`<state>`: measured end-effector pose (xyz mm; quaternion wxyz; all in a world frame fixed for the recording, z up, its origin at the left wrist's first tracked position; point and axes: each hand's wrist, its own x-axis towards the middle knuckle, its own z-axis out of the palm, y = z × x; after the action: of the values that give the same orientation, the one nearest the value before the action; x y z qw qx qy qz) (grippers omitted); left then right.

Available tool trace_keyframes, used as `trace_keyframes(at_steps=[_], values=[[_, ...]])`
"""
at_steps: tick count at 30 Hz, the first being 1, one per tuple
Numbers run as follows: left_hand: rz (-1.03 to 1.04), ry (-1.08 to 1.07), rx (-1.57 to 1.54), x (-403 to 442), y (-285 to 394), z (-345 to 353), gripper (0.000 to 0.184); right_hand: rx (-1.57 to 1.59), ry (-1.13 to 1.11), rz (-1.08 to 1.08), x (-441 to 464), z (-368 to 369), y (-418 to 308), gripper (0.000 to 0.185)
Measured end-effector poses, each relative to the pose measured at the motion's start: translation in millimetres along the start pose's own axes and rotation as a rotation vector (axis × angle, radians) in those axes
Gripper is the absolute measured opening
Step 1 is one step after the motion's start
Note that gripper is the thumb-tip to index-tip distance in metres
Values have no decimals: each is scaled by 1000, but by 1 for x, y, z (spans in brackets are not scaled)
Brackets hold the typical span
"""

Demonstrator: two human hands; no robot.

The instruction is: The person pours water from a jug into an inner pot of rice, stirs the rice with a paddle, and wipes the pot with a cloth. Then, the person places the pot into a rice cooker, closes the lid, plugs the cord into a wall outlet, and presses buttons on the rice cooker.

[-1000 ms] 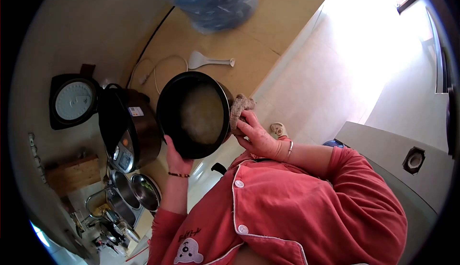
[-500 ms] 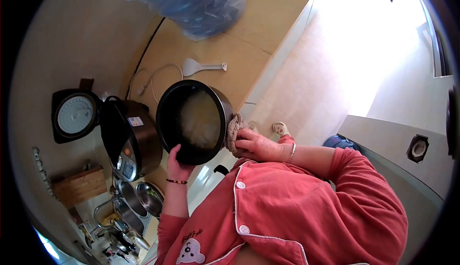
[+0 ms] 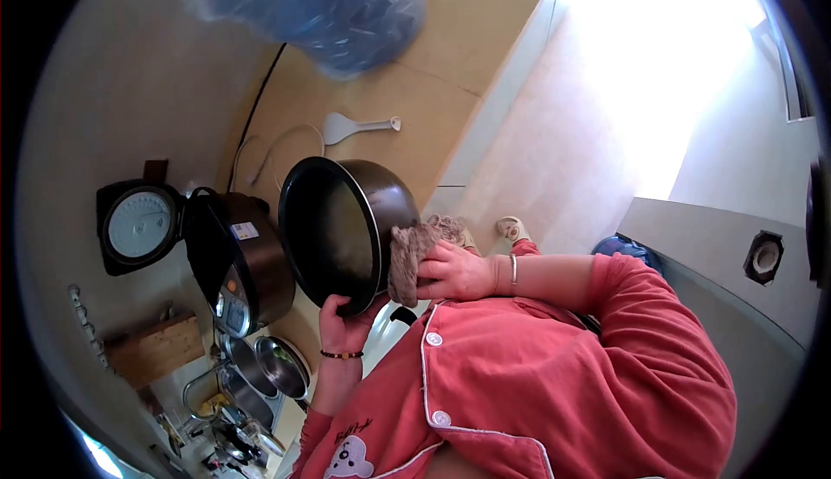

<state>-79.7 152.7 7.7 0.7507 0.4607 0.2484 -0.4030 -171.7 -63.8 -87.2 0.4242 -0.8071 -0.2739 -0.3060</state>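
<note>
A dark inner pot [image 3: 394,193] hangs tilted in front of me, its opening turned to the left, with a pale, cloudy area inside. My left hand [image 3: 346,327] grips its lower rim, thumb over the edge. My right hand [image 3: 454,271] has its fingers wrapped on a brown cloth [image 3: 409,263], which lies against the outer wall and base of the pot. Just left of the pot stands a brown rice cooker [image 3: 264,258] with its lid [image 3: 140,224] raised. A white rice paddle [image 3: 355,127] lies on the counter beyond the pot.
A blue plastic bag [image 3: 346,20] stands on the counter [image 3: 441,55], and a white cord [image 3: 281,141] lies near the paddle. At lower left are a sink [image 3: 247,397], a metal bowl [image 3: 281,366] and a wooden board [image 3: 160,349]. A slipper [image 3: 511,226] shows on the floor.
The pot has tipped further, showing more of its outer side. My right hand and the cloth have shifted down along it. The counter and cooker have shifted in view.
</note>
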Motion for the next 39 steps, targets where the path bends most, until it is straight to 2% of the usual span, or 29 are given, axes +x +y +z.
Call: trace_keyframes(at_steps=[3,5,6,7,9,11,13,14,15,17,18,19,21,22,24,25,27,30,31,33,34,36,37,39], values=[[37,34,-71,-13,-3,11,57,-31,5,-117,-1,-3,2,31],[44,43,-113,-24,-4,19,56,-209,100,-140,20,-18,5,31],[15,44,-165,-32,-6,26,54,-230,229,-73,35,-26,1,28],[-16,45,-214,-37,-7,30,52,-224,235,-82,45,-31,3,28],[32,41,-197,-45,-8,27,50,55,351,369,62,-39,14,22],[78,62,-171,-57,-9,35,48,355,456,620,73,-35,32,24],[92,71,-174,-66,-11,40,48,1003,306,789,87,-53,55,36],[74,40,-193,-69,-13,40,49,1173,388,797,94,-40,71,42],[55,10,-209,-72,-13,41,50,1174,381,791,95,-29,80,42],[63,2,-227,-76,-16,48,50,1756,342,1227,105,-23,84,40],[58,-1,-244,-77,-18,49,51,1889,314,1195,102,-6,89,39],[60,0,-249,-78,-19,48,51,1888,309,1198,91,16,93,39],[46,7,-264,-77,-22,43,52,2175,316,1169,68,54,92,41],[54,3,-275,-77,-25,33,52,2169,300,1173,65,53,82,41],[76,77,-337,-77,-34,10,52,1851,439,1304,57,38,55,45],[82,76,-353,-78,-38,10,52,1844,420,1311,54,28,46,45],[184,216,-223,-80,-47,13,56,1956,229,1360,47,9,33,44],[207,191,-256,-84,-49,10,53,1813,99,1501,7,25,29,42],[232,194,-281,-88,-50,11,53,1805,56,1499,6,18,25,42],[223,188,-276,-94,-52,10,53,1686,-30,1664,15,-5,19,43],[251,194,-308,-95,-59,-3,53,1673,-83,1663,23,-13,20,43],[379,216,196,-93,-75,-37,53,1135,-120,1303,45,-26,30,45],[410,228,164,-97,-74,-40,53,1128,-166,1282,59,-30,39,45],[326,260,-73,-102,-66,-37,32,1148,-46,1202,92,-36,56,45]])
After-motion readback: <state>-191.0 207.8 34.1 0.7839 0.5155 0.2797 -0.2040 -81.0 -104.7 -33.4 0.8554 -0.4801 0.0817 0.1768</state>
